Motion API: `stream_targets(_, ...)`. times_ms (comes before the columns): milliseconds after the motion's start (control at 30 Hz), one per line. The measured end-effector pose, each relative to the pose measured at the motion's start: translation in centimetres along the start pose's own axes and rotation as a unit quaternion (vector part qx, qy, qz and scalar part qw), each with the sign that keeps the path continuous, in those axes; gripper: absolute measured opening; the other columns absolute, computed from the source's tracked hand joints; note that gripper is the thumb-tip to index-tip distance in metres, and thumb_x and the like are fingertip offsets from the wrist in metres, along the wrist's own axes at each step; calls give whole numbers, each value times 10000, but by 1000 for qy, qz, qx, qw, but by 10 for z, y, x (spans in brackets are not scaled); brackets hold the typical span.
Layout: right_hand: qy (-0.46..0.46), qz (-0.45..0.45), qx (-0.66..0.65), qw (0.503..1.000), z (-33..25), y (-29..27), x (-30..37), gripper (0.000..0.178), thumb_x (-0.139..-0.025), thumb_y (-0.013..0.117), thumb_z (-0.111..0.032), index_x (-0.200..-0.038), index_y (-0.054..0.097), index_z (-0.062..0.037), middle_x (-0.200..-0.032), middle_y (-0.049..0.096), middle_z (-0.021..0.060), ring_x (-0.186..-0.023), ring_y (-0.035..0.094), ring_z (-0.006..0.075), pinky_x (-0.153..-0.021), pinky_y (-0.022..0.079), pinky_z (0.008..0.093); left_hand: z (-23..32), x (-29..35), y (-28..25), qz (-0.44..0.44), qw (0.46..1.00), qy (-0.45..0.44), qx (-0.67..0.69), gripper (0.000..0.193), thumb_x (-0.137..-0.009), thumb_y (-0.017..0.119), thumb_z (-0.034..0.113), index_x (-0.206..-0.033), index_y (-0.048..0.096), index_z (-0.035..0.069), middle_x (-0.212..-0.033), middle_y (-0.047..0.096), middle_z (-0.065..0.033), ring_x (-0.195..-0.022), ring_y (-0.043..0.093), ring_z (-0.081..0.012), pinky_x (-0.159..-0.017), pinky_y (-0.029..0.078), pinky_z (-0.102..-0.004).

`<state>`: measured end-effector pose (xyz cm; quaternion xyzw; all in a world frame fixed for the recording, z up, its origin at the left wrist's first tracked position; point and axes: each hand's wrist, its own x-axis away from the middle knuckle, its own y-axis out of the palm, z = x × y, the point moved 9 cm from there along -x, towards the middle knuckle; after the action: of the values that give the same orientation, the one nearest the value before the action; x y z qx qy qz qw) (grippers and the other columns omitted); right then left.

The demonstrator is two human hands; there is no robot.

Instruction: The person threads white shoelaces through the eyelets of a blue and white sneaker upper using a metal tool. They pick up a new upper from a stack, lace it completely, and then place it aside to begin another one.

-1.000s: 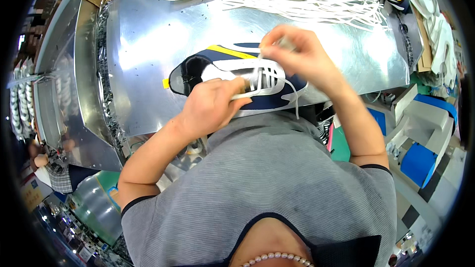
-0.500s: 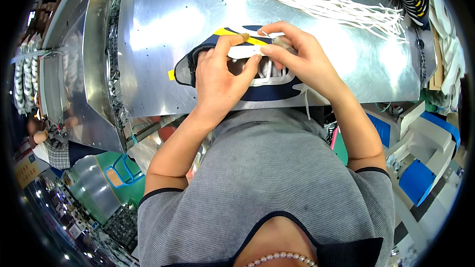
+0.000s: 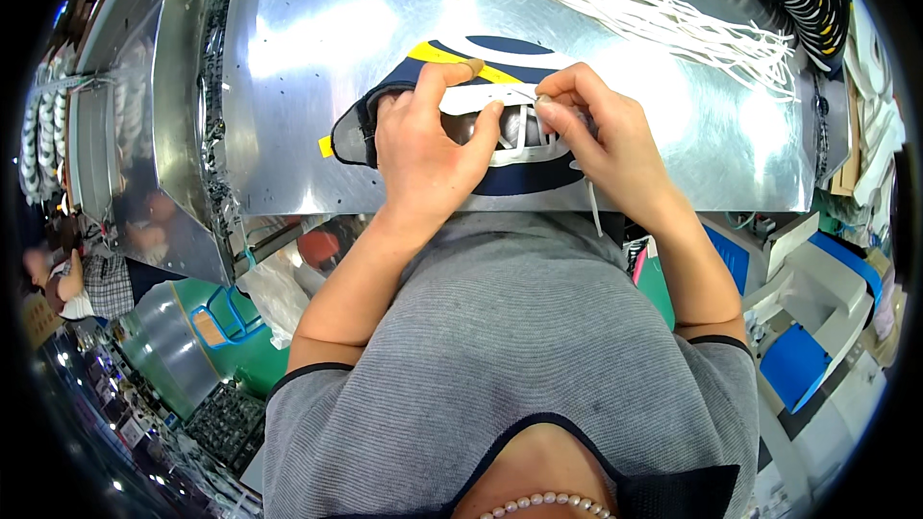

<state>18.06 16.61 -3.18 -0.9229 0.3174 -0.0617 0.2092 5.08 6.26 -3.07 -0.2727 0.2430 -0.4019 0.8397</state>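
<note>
A navy shoe upper (image 3: 529,179) with white and yellow stripes lies on its side on the metal table, its dark-lined collar to the left. Gripping it is my left hand (image 3: 425,149), fingers inside the collar edge and thumb along the white eyelet strip. Over the eyelets at the toe end, my right hand (image 3: 615,135) has thumb and forefinger pinched together on a white shoelace. Part of that shoelace (image 3: 522,127) crosses the throat opening, and a loose end (image 3: 595,211) hangs past the table edge. The pinched bit is mostly hidden by the fingertips.
Loose white laces (image 3: 644,14) lie in a bundle at the far right of the shiny metal table (image 3: 317,115). Stacked dark uppers (image 3: 798,0) stand behind them. Along the left runs a metal-sided channel (image 3: 187,86). Another person's arm (image 3: 69,279) shows at far left.
My right hand has shifted slightly right and its fingers have closed together at the eyelet strip. My left hand keeps its hold on the shoe upper. The view has shifted slightly.
</note>
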Motion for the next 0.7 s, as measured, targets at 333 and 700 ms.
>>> stream_targets(333, -108, 7, 136, 985, -18, 3, -7, 148, -883, 686, -129, -938, 590, -31, -727, 669, 110, -651, 662, 288, -565, 495, 377, 8, 0, 0, -15, 998, 32, -52, 371, -795, 757, 97, -1139, 621, 61, -1048, 715, -100, -833, 618, -248, -801, 470, -348)
stream_targets(700, -25, -45, 188, 981, -21, -21, -15, 196, -874, 682, -134, -995, 594, -8, -710, 661, 110, -641, 667, 263, -580, 504, 370, -10, -10, 13, -77, 982, 3, 172, 412, -821, 662, -15, -1221, 562, -7, -1038, 684, -132, -804, 639, -203, -763, 497, -311)
